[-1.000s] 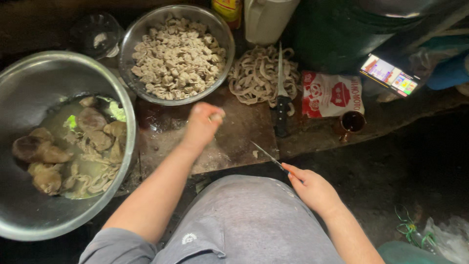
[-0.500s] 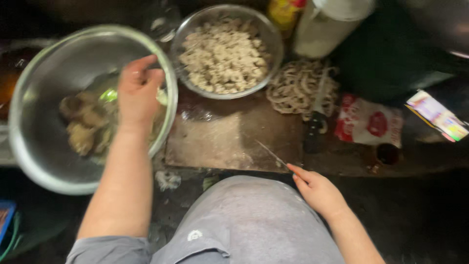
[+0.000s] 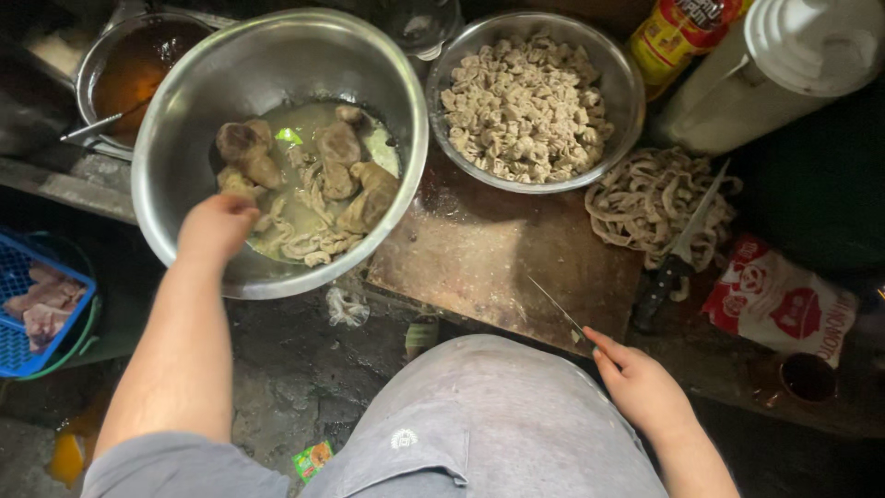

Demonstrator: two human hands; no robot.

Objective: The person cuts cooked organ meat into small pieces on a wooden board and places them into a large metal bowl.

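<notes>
The left hand (image 3: 217, 231) reaches into the steel bowl (image 3: 184, 111), fingers closing on wet offal (image 3: 318, 198) — soft, slippery, best pinched mid-piece; the right hand (image 3: 641, 387) grips a thin knife (image 3: 558, 312).

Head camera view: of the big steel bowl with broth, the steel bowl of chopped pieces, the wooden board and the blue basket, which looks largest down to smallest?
1. Big steel bowl, reached into by the left hand.
2. Wooden board and bowl of chopped pieces: they look about alike, so no ranking.
3. Blue basket, though the picture edge cuts it off.
</notes>
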